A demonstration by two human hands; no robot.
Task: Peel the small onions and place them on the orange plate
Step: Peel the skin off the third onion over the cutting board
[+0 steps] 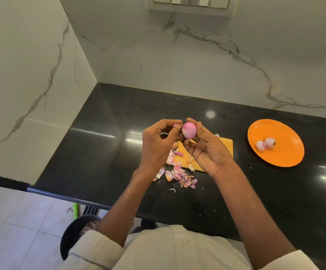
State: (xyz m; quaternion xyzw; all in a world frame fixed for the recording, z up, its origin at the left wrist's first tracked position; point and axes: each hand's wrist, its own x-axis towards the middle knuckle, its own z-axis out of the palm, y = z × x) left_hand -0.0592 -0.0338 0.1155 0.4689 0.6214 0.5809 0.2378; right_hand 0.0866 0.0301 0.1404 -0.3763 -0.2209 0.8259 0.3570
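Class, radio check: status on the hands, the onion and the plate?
Right hand holds onion; left hand pinches skin. Two onions on plate. Peels below; nothing blocking.

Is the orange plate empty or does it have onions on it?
Not empty. The orange plate has two small peeled onions lying side by side on it.

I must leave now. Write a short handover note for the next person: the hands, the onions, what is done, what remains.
Right hand holds a mostly peeled onion above the cutting board.
Left hand pinches a bit of skin at the onion's end.
Two peeled onions lie on the orange plate.
Peels lie on board and counter.
Left: finish this onion and plate it.
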